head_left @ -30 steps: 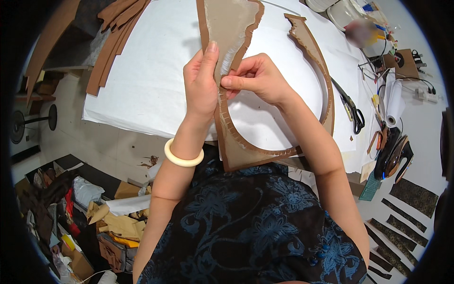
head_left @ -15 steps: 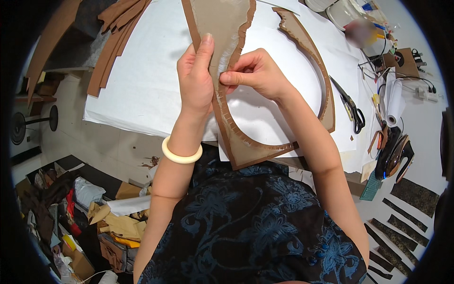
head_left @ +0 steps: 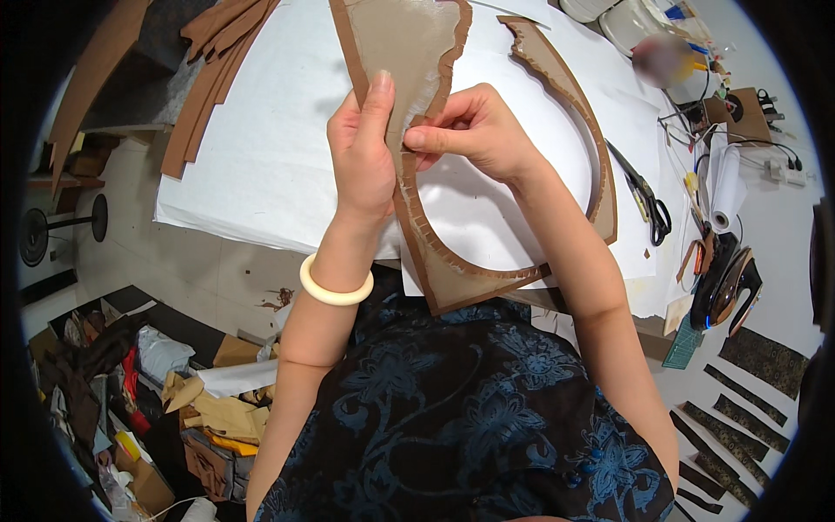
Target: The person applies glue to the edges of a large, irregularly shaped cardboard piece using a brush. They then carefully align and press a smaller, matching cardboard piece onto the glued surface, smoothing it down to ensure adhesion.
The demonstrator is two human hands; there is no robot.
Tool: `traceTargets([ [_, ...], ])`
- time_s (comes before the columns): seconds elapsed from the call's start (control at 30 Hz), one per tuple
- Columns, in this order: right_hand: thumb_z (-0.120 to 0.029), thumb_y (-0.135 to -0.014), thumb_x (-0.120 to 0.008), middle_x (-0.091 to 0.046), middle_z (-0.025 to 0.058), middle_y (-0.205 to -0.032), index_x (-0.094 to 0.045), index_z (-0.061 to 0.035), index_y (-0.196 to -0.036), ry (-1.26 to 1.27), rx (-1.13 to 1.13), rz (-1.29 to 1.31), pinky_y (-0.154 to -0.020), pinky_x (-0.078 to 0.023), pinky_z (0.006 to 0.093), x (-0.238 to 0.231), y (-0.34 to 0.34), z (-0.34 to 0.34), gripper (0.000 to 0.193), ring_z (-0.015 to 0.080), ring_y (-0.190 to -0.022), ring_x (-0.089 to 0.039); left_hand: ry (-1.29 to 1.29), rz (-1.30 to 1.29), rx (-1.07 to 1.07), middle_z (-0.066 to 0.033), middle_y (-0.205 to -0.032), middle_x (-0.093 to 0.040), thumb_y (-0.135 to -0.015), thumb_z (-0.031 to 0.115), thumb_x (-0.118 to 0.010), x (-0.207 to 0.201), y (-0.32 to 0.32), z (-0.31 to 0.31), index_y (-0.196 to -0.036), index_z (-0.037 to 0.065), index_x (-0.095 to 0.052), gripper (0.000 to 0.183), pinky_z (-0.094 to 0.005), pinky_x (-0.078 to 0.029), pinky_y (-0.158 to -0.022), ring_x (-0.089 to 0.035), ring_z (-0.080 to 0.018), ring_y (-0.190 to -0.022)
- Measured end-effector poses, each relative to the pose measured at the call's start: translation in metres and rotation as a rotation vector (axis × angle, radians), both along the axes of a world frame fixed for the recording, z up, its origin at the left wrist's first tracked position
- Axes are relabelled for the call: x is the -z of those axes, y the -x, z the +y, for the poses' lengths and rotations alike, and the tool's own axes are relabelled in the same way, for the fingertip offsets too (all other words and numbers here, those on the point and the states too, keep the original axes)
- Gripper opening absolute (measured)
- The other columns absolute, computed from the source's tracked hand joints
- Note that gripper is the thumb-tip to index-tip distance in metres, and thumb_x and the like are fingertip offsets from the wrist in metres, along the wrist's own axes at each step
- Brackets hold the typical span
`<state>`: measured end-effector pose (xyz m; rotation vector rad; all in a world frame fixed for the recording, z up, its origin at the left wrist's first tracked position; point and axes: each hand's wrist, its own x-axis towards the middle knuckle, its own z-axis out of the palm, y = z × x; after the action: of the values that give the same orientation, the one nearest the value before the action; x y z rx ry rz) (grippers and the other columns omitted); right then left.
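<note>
A large curved panel [head_left: 402,52], beige with a brown border that looks like leather, is held up over the white-covered table. Short snips run along its inner curved edge, and whitish streaks, perhaps glue, show beside the border. My left hand [head_left: 364,152] grips the panel's narrow part from the left, thumb flat on the beige face and fingers behind. With thumb and bent fingers, my right hand [head_left: 474,135] pinches the snipped brown edge at the inner curve. The panel's lower corner hangs past the table's near edge, and its other arm curves round to the right.
Black-handled scissors [head_left: 644,193] lie on the white-covered table [head_left: 287,113], right of the panel. Brown strips [head_left: 204,113] overlap its left edge. At the right are a paper roll [head_left: 726,187], cables and a white tub [head_left: 631,26]. Scraps and bags [head_left: 165,391] fill the floor at lower left.
The panel and both hands have shifted very slightly, the upper part tipping a little lower. My right hand still pinches the snipped edge, with its knuckles slightly higher.
</note>
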<state>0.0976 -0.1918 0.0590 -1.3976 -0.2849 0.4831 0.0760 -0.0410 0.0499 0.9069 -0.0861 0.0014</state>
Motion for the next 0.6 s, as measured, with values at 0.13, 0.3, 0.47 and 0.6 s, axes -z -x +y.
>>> traceTargets([
  [0.13, -0.015, -0.082, -0.082, -0.072, 0.0113, -0.074, -0.073, 0.0035, -0.085, 0.073, 0.046, -0.04, -0.065, -0.06, 0.0275, 0.001, 0.003, 0.005, 0.021, 0.0161, -0.068, -0.071, 0.034, -0.051, 0.062, -0.0092, -0.087, -0.067, -0.104, 0.032, -0.049, 0.01, 0.001, 0.004, -0.105, 0.0, -0.061, 0.034, -0.0233, -0.05, -0.05, -0.063, -0.0123, -0.065],
  [0.3, -0.011, -0.084, -0.079, -0.072, 0.0117, -0.077, -0.073, 0.0049, -0.088, -0.032, 0.004, -0.063, -0.067, -0.061, 0.0289, 0.002, 0.002, -0.002, 0.017, 0.0177, -0.07, -0.072, 0.036, 0.019, 0.049, -0.0108, -0.087, -0.067, -0.104, 0.033, -0.048, -0.001, -0.005, 0.006, -0.106, -0.001, -0.061, 0.036, -0.0254, -0.051, -0.051, -0.062, -0.0135, -0.064],
  [0.47, -0.011, -0.086, -0.077, -0.072, 0.0122, -0.078, -0.073, 0.0054, -0.089, -0.039, -0.009, -0.08, -0.067, -0.061, 0.0294, -0.003, -0.005, -0.004, 0.017, 0.0179, -0.071, -0.072, 0.082, -0.013, 0.125, -0.0097, -0.085, -0.067, -0.105, 0.03, -0.049, 0.003, -0.008, 0.006, -0.106, -0.002, -0.062, 0.035, -0.0265, -0.052, -0.052, -0.062, -0.0133, -0.064],
  [0.6, -0.014, -0.085, -0.079, -0.072, 0.0119, -0.076, -0.073, 0.0043, -0.087, 0.026, 0.022, -0.066, -0.064, -0.06, 0.0276, -0.007, -0.001, 0.0, 0.019, 0.016, -0.068, -0.071, 0.05, -0.032, 0.009, -0.006, -0.072, -0.063, -0.103, 0.029, -0.054, -0.004, -0.001, -0.003, -0.09, 0.002, -0.062, 0.031, -0.0246, -0.045, -0.044, -0.056, -0.0103, -0.054],
])
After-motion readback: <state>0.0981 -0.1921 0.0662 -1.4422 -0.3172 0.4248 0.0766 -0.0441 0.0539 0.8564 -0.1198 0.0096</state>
